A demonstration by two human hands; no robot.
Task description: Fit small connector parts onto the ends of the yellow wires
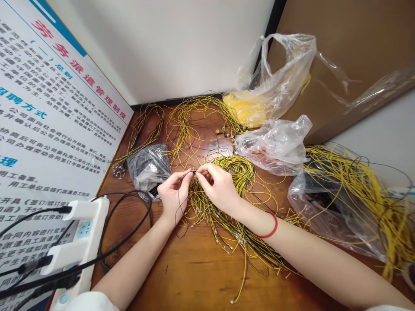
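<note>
A brown wooden counter point(194, 276) fills the corner, with a white wall point(162, 47) behind it, a printed board point(61, 95) along the left and a tall brown panel point(353, 52) at the right. The counter's back edge meets a dark strip at the foot of the wall; its widest stretch of visible wood lies between the forearms, with stray scraps and one yellow wire end on it. A white power strip point(82, 242) with black plugs takes up the left side, its black cable point(151, 211) looping onto the wood. Mid-counter, the left hand point(175, 190) and right hand point(220, 185) meet fingertip to fingertip, thumb and forefinger of each pinching at a small dark piece point(194, 171), too tiny to identify, just above the near-left part of a yellow-and-black wire bundle point(240, 172). A thin dark wire point(177, 216) hangs by the left wrist. Left of the hands, a greyish plastic bag point(149, 164) holds dark contents. Toward the back right, a clear bag point(288, 65) holds yellow pieces point(249, 110); in front of it a crumpled bag point(275, 136) shows something reddish inside. Farther right, a larger clear bag point(301, 194) holds something dark, with a loose wire heap point(366, 203) lying over it.
</note>
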